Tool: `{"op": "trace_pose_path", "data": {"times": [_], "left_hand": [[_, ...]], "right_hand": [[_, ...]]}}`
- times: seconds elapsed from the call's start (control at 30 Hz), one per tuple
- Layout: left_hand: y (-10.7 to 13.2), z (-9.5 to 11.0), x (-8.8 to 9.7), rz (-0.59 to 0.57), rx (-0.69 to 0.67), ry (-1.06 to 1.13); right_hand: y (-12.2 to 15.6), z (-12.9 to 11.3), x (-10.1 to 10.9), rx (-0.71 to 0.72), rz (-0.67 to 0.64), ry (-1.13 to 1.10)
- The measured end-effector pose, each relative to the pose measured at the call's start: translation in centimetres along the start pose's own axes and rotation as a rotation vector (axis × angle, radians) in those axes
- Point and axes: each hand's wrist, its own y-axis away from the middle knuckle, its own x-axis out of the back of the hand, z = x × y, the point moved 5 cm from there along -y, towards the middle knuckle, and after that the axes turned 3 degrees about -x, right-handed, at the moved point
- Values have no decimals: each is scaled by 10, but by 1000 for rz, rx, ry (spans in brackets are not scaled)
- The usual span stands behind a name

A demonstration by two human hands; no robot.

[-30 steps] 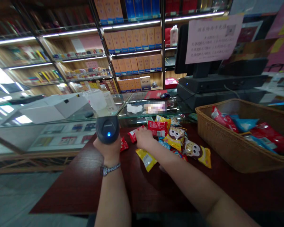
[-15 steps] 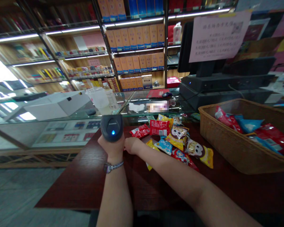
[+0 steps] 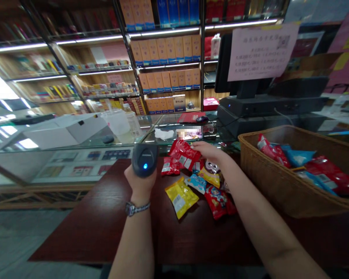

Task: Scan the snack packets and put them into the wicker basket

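The left hand [image 3: 141, 182] grasps a black scanner [image 3: 144, 158], its head aimed forward over the desk [image 3: 99, 228]. The right hand [image 3: 207, 150] pinches a red packet [image 3: 184, 155] — long axis seemingly slanting down rightward — beside other packets [image 3: 180, 197]. Lit shelves [image 3: 168, 68] stand beyond. The desk stretches left to a slanting edge; a wicker basket [image 3: 267, 182] bounds the right.

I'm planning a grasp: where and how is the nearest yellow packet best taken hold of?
Probably pinch the yellow packet at its near corner, coming from the near side. It lies flat on the table with that corner uncovered, while the blue packet crowds its far right side.
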Motion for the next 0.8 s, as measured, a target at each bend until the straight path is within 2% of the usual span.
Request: {"op": "trace_pose_path", "data": {"times": [0.07, 0.13, 0.27, 0.37, 0.43, 0.5, 0.6, 0.7, 0.8], "left_hand": [[5, 10, -6, -57, -68, 39], [10, 22, -14, -170, -119, 87], [23, 41, -31, -407, -175, 136], [34, 55, -43, -560, -258, 138], [40, 63, -50, -641, -319, 126], [44, 68, -55, -684, -353, 109], [46, 69, -58, -688, -346, 84], [46, 67, -60, -688, -343, 104], [47, 69, -61, -714, -383, 134]], "right_hand": [[4, 13, 15, -94, -35, -275], [7, 20, 23, -148, -77, -376], [9, 24, 28, -139, -91, -348], [9, 21, 23, -71, -117, -351], [9, 21, 19, -82, -169, -328], [9, 21, 14, -97, -236, -309], [11, 18, 13, -79, -308, -365], [11, 18, 18, -20, -287, -372], [9, 21, 22, 60, -229, -281]]}}
